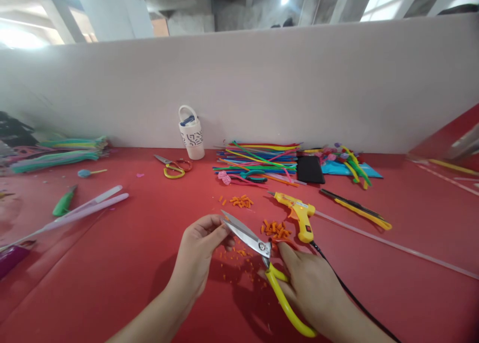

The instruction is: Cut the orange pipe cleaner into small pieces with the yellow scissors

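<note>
In my right hand (310, 278) is a pair of scissors (249, 237) with yellow and red handles, its blades pointing up and left. The blade tips meet the fingertips of my left hand (200, 250), which are pinched on a tiny orange piece, mostly hidden. Beneath the blades, small orange trimmings (243, 253) are scattered on the red table (123, 263). A pile of short orange pieces (276, 229) lies beside the scissors' pivot, and a smaller orange pile (241, 201) sits farther back.
A yellow glue gun (299, 210) with a black cord lies to the right. Behind are pipe cleaners (258, 161), a black phone (310, 170), a white cup (192, 138) and another pair of scissors (174, 167). A white partition (239, 88) borders the table's back.
</note>
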Action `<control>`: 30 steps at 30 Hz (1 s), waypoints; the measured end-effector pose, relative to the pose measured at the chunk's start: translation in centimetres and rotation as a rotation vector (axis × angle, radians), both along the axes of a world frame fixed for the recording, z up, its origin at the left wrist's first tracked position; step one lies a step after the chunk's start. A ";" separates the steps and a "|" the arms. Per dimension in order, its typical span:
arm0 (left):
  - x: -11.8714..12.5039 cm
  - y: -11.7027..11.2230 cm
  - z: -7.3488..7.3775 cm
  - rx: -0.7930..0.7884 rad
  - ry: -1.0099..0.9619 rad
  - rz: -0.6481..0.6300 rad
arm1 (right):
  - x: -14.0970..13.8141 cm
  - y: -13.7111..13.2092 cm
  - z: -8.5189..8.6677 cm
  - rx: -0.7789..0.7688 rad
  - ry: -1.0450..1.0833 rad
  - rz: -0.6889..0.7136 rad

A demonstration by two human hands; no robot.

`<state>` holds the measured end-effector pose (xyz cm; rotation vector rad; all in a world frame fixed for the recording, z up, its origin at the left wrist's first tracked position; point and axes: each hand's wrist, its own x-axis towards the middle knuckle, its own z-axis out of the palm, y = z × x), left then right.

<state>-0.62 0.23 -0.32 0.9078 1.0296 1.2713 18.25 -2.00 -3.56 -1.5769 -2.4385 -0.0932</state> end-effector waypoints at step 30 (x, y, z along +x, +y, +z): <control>0.9 -0.3 -0.4 -0.110 -0.058 -0.206 | -1.2 0.1 1.3 -0.407 0.694 -0.135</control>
